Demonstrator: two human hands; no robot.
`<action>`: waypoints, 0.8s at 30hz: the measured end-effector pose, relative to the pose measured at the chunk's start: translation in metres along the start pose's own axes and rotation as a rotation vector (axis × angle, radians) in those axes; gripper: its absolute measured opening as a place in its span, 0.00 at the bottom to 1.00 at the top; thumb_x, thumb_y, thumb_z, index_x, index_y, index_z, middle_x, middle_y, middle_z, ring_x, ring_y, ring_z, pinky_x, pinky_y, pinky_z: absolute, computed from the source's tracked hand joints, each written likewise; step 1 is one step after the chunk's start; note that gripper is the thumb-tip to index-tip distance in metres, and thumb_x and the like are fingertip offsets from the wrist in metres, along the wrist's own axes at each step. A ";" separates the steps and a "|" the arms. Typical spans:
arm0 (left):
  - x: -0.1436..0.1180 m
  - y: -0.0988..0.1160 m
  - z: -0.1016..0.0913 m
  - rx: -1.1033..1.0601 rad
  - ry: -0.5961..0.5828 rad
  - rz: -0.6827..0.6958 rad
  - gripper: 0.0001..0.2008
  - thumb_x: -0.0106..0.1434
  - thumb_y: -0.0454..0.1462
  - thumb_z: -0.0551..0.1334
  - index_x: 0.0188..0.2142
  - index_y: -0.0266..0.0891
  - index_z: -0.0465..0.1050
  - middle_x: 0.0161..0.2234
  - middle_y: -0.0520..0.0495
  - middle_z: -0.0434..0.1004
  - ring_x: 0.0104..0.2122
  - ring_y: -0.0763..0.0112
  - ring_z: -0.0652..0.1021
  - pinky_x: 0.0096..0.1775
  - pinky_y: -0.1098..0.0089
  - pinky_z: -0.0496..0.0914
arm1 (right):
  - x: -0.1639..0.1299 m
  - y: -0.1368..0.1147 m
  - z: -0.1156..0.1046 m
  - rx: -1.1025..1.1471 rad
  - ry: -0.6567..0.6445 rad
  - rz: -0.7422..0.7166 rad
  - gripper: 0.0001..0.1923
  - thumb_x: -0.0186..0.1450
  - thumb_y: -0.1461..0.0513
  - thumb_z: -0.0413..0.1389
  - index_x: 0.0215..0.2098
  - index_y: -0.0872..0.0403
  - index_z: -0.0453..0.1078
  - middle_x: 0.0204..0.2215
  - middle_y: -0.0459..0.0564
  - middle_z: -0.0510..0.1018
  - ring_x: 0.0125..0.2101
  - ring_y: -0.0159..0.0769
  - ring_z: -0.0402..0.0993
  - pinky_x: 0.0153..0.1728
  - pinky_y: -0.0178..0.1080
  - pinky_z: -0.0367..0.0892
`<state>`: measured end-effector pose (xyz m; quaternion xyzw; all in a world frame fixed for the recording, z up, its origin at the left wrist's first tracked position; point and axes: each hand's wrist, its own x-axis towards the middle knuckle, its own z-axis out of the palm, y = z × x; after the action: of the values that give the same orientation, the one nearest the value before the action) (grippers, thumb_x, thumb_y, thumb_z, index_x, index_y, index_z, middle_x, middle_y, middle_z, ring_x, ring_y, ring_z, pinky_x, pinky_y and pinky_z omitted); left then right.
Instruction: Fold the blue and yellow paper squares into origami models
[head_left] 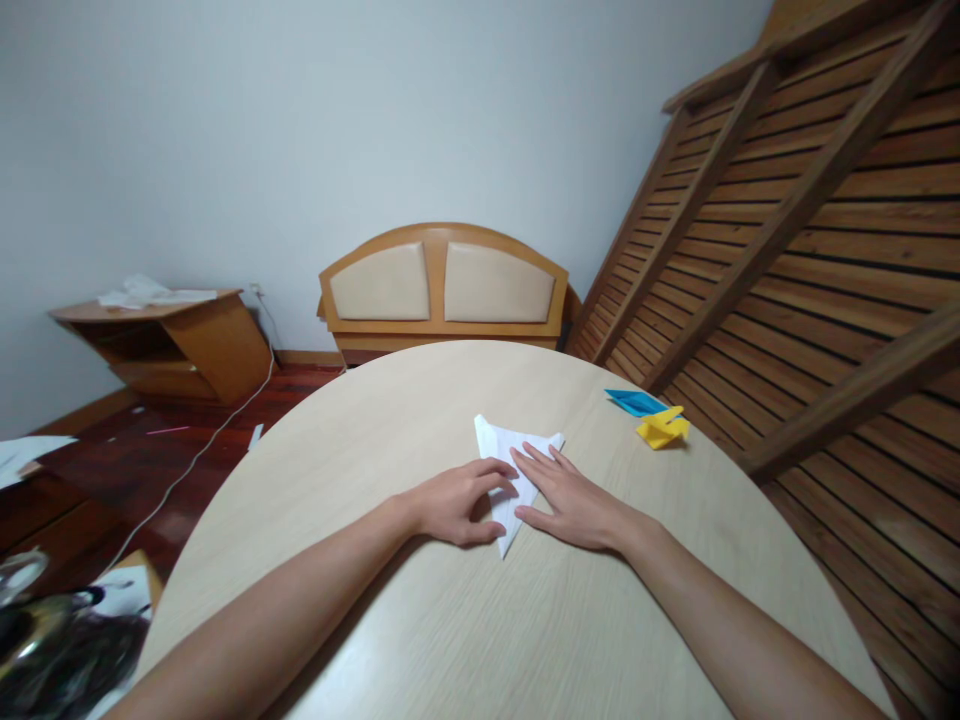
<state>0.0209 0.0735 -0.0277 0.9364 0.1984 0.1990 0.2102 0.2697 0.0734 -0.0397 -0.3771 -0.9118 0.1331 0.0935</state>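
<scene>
A folded sheet of white paper (pixel 529 492) lies on the round table between my hands, its long point toward me and two corners at the far side. My left hand (pixel 466 500) rests at the paper's left edge, fingers curved and apart, thumb near the lower point. On the right side, my right hand (pixel 574 497) lies flat over the paper with its fingers stretched out. Parts of the paper are hidden beneath the fingers of both hands.
A blue folded-paper piece (pixel 636 402) and a yellow folded-paper figure (pixel 664 428) sit near the right edge of the round table (pixel 360 640). Beyond stand a headboard (pixel 442 328), a leaning slatted wooden frame (pixel 787 260) and a low cabinet (pixel 217 350). A white cable (pixel 214 440) crosses the floor.
</scene>
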 end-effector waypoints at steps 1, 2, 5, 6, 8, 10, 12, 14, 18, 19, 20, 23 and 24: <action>0.000 0.000 0.000 0.007 -0.008 -0.002 0.22 0.59 0.39 0.66 0.52 0.35 0.69 0.58 0.34 0.66 0.59 0.53 0.68 0.60 0.58 0.65 | 0.000 0.000 0.000 0.003 -0.006 0.007 0.41 0.70 0.43 0.46 0.72 0.55 0.42 0.70 0.57 0.50 0.70 0.48 0.40 0.68 0.55 0.39; -0.001 0.000 0.000 0.013 -0.014 -0.004 0.20 0.59 0.38 0.65 0.51 0.36 0.70 0.58 0.35 0.66 0.58 0.53 0.68 0.60 0.58 0.65 | 0.000 0.000 0.001 0.006 -0.008 0.012 0.41 0.70 0.43 0.46 0.72 0.55 0.42 0.70 0.57 0.49 0.70 0.48 0.40 0.68 0.55 0.39; -0.002 -0.001 0.001 0.022 -0.017 0.002 0.19 0.60 0.39 0.65 0.50 0.36 0.72 0.58 0.35 0.68 0.58 0.53 0.69 0.59 0.58 0.65 | 0.000 0.000 0.003 0.013 0.007 0.022 0.40 0.71 0.43 0.45 0.72 0.54 0.41 0.70 0.56 0.50 0.70 0.48 0.41 0.68 0.57 0.40; -0.002 -0.001 0.001 0.025 -0.016 0.004 0.19 0.60 0.39 0.65 0.50 0.36 0.73 0.57 0.35 0.68 0.58 0.54 0.70 0.59 0.58 0.66 | 0.000 0.000 0.003 0.012 0.013 0.030 0.40 0.71 0.43 0.45 0.72 0.54 0.41 0.70 0.57 0.50 0.70 0.49 0.40 0.68 0.57 0.40; -0.001 0.000 0.000 0.031 -0.016 0.003 0.18 0.61 0.41 0.65 0.49 0.36 0.73 0.57 0.35 0.68 0.57 0.54 0.71 0.59 0.58 0.66 | 0.001 0.001 0.004 0.005 0.023 0.063 0.41 0.70 0.42 0.45 0.72 0.54 0.41 0.70 0.58 0.49 0.70 0.49 0.40 0.68 0.57 0.39; -0.001 0.002 0.000 0.040 -0.015 -0.009 0.18 0.61 0.43 0.65 0.47 0.36 0.73 0.56 0.35 0.69 0.55 0.54 0.72 0.57 0.59 0.67 | 0.001 0.004 0.006 -0.001 0.036 0.102 0.43 0.69 0.41 0.45 0.72 0.54 0.41 0.70 0.58 0.48 0.70 0.50 0.39 0.68 0.57 0.39; 0.000 0.004 -0.001 0.050 -0.014 -0.020 0.18 0.62 0.46 0.65 0.47 0.36 0.73 0.55 0.35 0.70 0.54 0.54 0.72 0.56 0.59 0.68 | 0.002 0.007 0.007 -0.004 0.048 0.136 0.44 0.69 0.40 0.46 0.72 0.54 0.40 0.70 0.59 0.48 0.70 0.51 0.40 0.68 0.58 0.39; 0.001 0.006 -0.002 0.062 -0.016 -0.021 0.20 0.62 0.47 0.65 0.47 0.36 0.73 0.55 0.34 0.70 0.54 0.53 0.72 0.56 0.59 0.68 | 0.003 0.010 0.008 -0.009 0.059 0.179 0.44 0.68 0.40 0.46 0.73 0.54 0.40 0.70 0.59 0.48 0.70 0.51 0.40 0.68 0.58 0.40; 0.001 0.008 -0.001 0.082 -0.032 -0.014 0.23 0.60 0.48 0.66 0.49 0.36 0.71 0.57 0.34 0.69 0.56 0.52 0.71 0.57 0.57 0.67 | 0.004 0.018 0.010 -0.035 0.091 0.292 0.44 0.68 0.39 0.44 0.72 0.54 0.41 0.70 0.58 0.49 0.70 0.51 0.39 0.67 0.59 0.42; 0.000 0.008 -0.001 0.085 -0.035 -0.015 0.23 0.60 0.48 0.67 0.49 0.36 0.71 0.57 0.34 0.69 0.56 0.51 0.71 0.57 0.56 0.67 | 0.004 0.020 0.010 -0.047 0.099 0.324 0.43 0.69 0.40 0.43 0.72 0.55 0.42 0.70 0.58 0.49 0.70 0.51 0.39 0.67 0.59 0.42; 0.000 0.008 -0.001 0.087 -0.038 -0.016 0.24 0.60 0.48 0.67 0.50 0.35 0.71 0.57 0.34 0.69 0.56 0.51 0.71 0.57 0.56 0.67 | 0.005 0.021 0.010 -0.060 0.108 0.359 0.43 0.69 0.40 0.43 0.72 0.55 0.43 0.70 0.58 0.49 0.70 0.51 0.39 0.66 0.60 0.42; -0.001 0.006 0.000 0.091 -0.038 -0.009 0.24 0.59 0.47 0.68 0.50 0.35 0.70 0.58 0.34 0.69 0.57 0.51 0.70 0.58 0.56 0.66 | 0.006 0.026 0.009 -0.094 0.137 0.465 0.40 0.70 0.42 0.43 0.71 0.55 0.46 0.70 0.58 0.49 0.69 0.52 0.41 0.66 0.62 0.40; -0.001 0.006 0.000 0.091 -0.037 -0.005 0.24 0.59 0.47 0.68 0.50 0.35 0.70 0.58 0.34 0.69 0.57 0.51 0.70 0.58 0.56 0.66 | 0.007 0.028 0.009 -0.101 0.152 0.489 0.39 0.70 0.43 0.43 0.71 0.55 0.47 0.70 0.58 0.49 0.69 0.52 0.42 0.65 0.63 0.40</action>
<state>0.0214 0.0680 -0.0250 0.9480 0.2056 0.1721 0.1714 0.2806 0.0954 -0.0569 -0.5996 -0.7893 0.0774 0.1077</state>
